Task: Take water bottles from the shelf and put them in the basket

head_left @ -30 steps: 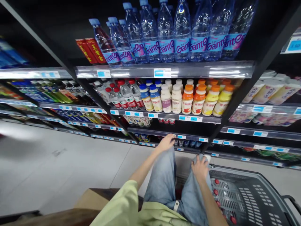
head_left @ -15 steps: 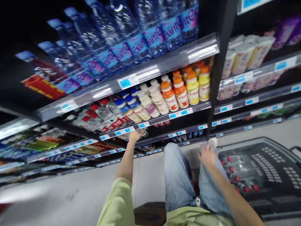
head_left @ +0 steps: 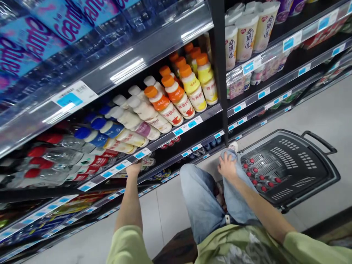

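Observation:
My left hand (head_left: pixel 134 168) reaches in under the edge of the bottle shelf, beside some cans (head_left: pixel 148 162) on the shelf below. Its fingers are hidden by the shelf and price labels, so what they touch does not show. My right hand (head_left: pixel 227 167) lies on my knee in blue jeans (head_left: pixel 200 194), fingers spread and holding nothing. Above my left hand stand bottles with orange caps (head_left: pixel 167 106), white-capped bottles (head_left: pixel 145 115), blue-capped bottles (head_left: pixel 110 134) and clear bottles with red caps (head_left: pixel 59 156).
A dark shopping basket (head_left: pixel 291 170) with several red-capped bottles (head_left: pixel 251 170) stands on the floor to my right. Large blue-labelled water bottles (head_left: pixel 66 22) fill the shelf above. A black upright (head_left: pixel 218 69) divides the shelves, with paper-cup-like tubs (head_left: pixel 247 38) on its right.
The view has come closer to the shelves and shifted, with more of the basket showing. My left hand is still under the shelf edge, and my right hand still rests on the knee.

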### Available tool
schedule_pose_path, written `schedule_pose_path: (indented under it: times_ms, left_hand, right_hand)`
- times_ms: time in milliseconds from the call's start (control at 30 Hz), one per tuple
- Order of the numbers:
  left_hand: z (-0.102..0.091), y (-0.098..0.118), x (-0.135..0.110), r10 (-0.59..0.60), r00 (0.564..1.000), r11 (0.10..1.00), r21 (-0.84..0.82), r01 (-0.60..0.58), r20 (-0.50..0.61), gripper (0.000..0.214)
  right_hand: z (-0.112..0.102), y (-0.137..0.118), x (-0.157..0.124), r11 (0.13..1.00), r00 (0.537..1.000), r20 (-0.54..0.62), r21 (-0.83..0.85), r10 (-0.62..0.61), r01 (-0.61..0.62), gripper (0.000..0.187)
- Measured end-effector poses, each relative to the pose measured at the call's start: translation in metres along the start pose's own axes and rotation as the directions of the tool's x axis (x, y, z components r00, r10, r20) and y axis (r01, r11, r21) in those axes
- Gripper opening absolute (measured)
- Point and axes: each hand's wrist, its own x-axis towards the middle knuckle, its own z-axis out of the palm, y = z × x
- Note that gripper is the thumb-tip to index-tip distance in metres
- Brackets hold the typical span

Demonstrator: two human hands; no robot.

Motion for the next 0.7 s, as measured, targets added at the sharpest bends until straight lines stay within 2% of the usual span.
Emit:
schedule_pose_path:
  times_ms: [100, 200, 333, 433, 533, 633, 700]
  left_hand:
    - [0.013, 0.0, -0.005, -0.027, 0.988, 0.974, -0.226, -0.008, -0.152, 0.04]
    - [0.025, 0.008, -0.018, -0.01, 0.983, 0.957, -0.286, -0.044, -0.182, 0.03]
    - [0.032, 0.027, -0.049, 0.033, 0.972, 0.936, -0.333, -0.112, -0.234, 0.032]
    - [0.023, 0.044, -0.072, 0.036, 0.96, 0.912, -0.385, -0.146, -0.279, 0.032]
    - [0.005, 0.065, -0.087, 0.014, 0.956, 0.898, -0.416, -0.141, -0.294, 0.031]
    - [-0.011, 0.097, -0.101, 0.006, 0.952, 0.86, -0.484, -0.161, -0.307, 0.034]
    - [-0.017, 0.121, -0.11, 0.042, 0.958, 0.79, -0.577, -0.206, -0.284, 0.04]
  right_hand:
    - [-0.005, -0.001, -0.002, 0.999, 1.0, 0.009, -0.049, -0.012, 0.013, 0.057]
    - [-0.012, -0.002, -0.003, 0.998, 1.0, 0.012, -0.067, -0.014, 0.014, 0.057]
    - [-0.019, -0.002, -0.003, 0.996, 0.999, 0.036, -0.086, -0.003, 0.006, 0.059]
    - [-0.02, -0.001, -0.005, 0.997, 1.0, 0.025, -0.08, -0.009, 0.011, 0.059]
    - [-0.017, 0.001, -0.006, 0.998, 1.0, -0.005, -0.063, -0.007, 0.007, 0.058]
    - [-0.016, 0.002, -0.008, 1.0, 1.0, -0.025, -0.009, 0.003, -0.003, 0.056]
    - [-0.016, 0.005, -0.009, 0.999, 0.999, -0.037, 0.05, 0.004, -0.002, 0.058]
